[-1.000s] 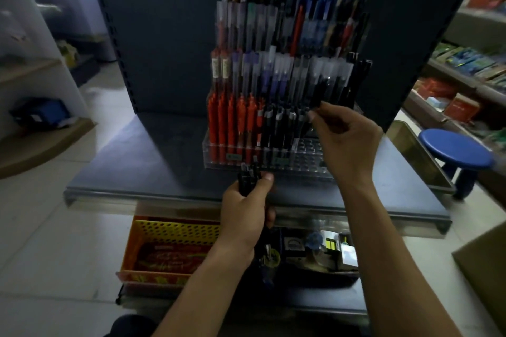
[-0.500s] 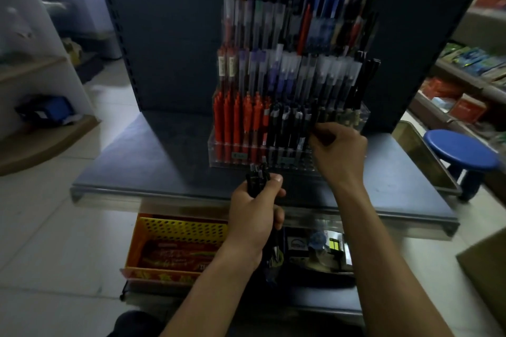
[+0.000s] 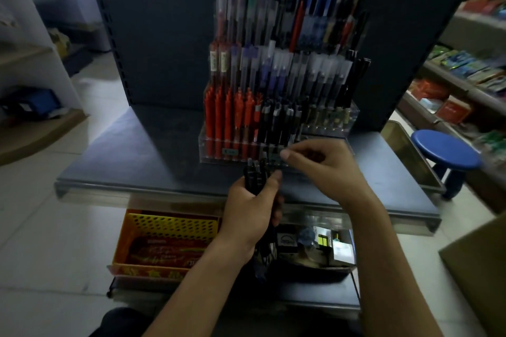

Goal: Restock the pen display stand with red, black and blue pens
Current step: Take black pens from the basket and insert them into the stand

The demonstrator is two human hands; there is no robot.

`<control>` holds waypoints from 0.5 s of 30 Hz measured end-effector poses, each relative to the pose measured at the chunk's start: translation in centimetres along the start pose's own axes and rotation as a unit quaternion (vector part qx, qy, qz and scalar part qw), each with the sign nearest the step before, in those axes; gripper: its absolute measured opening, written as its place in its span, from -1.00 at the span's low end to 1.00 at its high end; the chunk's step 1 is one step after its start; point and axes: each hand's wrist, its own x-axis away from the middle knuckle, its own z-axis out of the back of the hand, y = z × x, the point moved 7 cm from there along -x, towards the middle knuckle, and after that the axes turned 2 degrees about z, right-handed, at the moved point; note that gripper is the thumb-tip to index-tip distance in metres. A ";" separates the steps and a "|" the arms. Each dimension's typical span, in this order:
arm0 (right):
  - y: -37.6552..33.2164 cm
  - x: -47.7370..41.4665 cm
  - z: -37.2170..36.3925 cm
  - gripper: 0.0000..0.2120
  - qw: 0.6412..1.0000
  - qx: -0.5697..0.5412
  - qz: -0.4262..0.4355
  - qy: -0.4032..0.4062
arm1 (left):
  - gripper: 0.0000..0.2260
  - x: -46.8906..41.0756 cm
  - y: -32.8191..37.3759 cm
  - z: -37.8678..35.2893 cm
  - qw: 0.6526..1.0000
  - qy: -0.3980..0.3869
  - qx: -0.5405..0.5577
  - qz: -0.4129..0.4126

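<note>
Pen stand [image 3: 216, 152] stands on the bench [image 3: 137, 161], with red pens [image 3: 227, 117] in its front row. At its 6 o'clock, the left hand [image 3: 252, 210] grips a bundle of black pens [image 3: 254, 176] upright. The right hand [image 3: 323, 167], at the bundle's 3 o'clock, has curled fingers, possibly pinching a pen; blur prevents confirmation.

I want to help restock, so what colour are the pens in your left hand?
Black. The pens in the left hand show best in the head view.
</note>
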 end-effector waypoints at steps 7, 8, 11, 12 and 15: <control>0.0 1.4 -2.1 -0.75 0.991 -0.094 -0.057 -0.076 | -0.81 0.6 -0.1 -1.1 0.999 -0.032 -0.025 -0.013; 0.1 1.4 -1.9 -0.74 0.989 -0.120 -0.065 -0.064 | -0.81 0.7 0.0 -1.2 0.999 -0.034 -0.025 -0.016; 0.3 1.0 -1.4 -0.79 0.982 -0.171 -0.080 -0.009 | -0.77 0.7 0.5 -1.4 0.999 -0.037 -0.012 -0.020; 0.5 0.8 -1.2 -0.80 0.980 -0.181 -0.083 0.016 | -0.76 0.8 0.6 -1.5 0.999 -0.039 -0.009 -0.020; 1.1 0.6 -0.4 -0.83 0.972 -0.200 -0.101 0.072 | -0.73 0.9 0.4 -1.8 0.999 -0.045 -0.015 -0.011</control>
